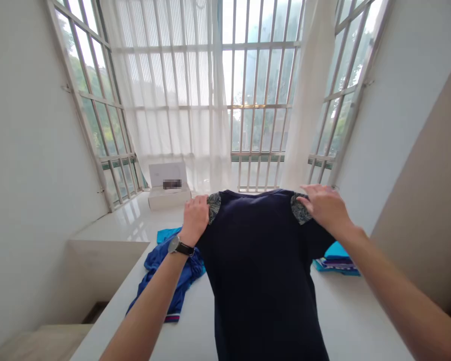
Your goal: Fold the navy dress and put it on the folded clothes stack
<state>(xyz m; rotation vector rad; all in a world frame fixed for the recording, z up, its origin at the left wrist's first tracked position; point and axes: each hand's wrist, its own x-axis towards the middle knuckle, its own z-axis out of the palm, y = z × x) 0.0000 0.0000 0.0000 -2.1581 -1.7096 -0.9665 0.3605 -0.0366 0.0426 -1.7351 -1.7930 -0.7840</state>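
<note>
Both hands up front on one dark T-shirt (pixel 263 271), held up by its shoulders over the white counter (pixel 364 311), neckline at the top, body hanging down toward the camera, lower part cut off by the frame edge. Left hand (pixel 196 215): fingers folded over the left shoulder, pinching fabric beside the patterned shoulder patch (pixel 214 207). Right hand (pixel 325 208): thumb in front over the other patch (pixel 299 210), fingers reaching along and behind the top edge, shoulder fabric caught between; index looks fairly straight, how tight can't tell. Sleeve on that side hangs below the hand. Watch (pixel 175 244) with dark strap on the left wrist. Left of the shirt, partly behind the left forearm: a rumpled blue garment (pixel 156 263) on the counter, with lighter blue cloth (pixel 166 234) at its far end; striped trim shows at the near end. Right of the shirt, partly behind the right forearm: folded stack (pixel 336 261), bright blue on top, purple and patterned layers under. Back left, white box (pixel 169 200), lid raised, blurred patch on it, sits on the ledge (pixel 116 225) near the sheer curtain (pixel 173 120). Barred windows (pixel 261 100) behind.
</note>
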